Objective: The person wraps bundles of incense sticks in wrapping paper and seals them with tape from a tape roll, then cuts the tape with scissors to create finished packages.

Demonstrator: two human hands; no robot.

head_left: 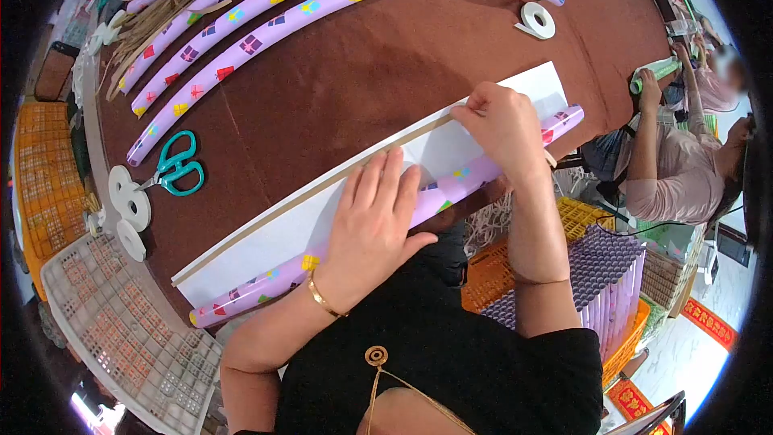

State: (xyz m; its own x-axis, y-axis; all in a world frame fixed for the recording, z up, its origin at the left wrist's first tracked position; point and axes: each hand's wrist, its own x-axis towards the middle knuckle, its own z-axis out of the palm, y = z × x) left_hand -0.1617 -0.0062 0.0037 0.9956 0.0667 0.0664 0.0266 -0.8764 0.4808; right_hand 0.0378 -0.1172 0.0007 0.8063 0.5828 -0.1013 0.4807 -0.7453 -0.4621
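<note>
A sheet of purple wrapping paper (475, 173) with a gift-box print lies partly rolled in front of me, its white underside (258, 240) facing up. Along the white side runs a narrow brown strip (298, 200). My left hand (374, 213) lies flat over the paper, fingers stretched across the strip. At the strip's right end, my right hand (506, 125) is closed in a pinch on it; the fingertips are partly hidden.
Several purple rolls (278, 28) lie at the back of the brown table (266, 121). Teal-handled scissors (179, 167) and white tape rolls (129, 201) are at left, another tape roll (538, 21) behind. A plastic crate (129, 330) stands left. Another person (680, 177) works at right.
</note>
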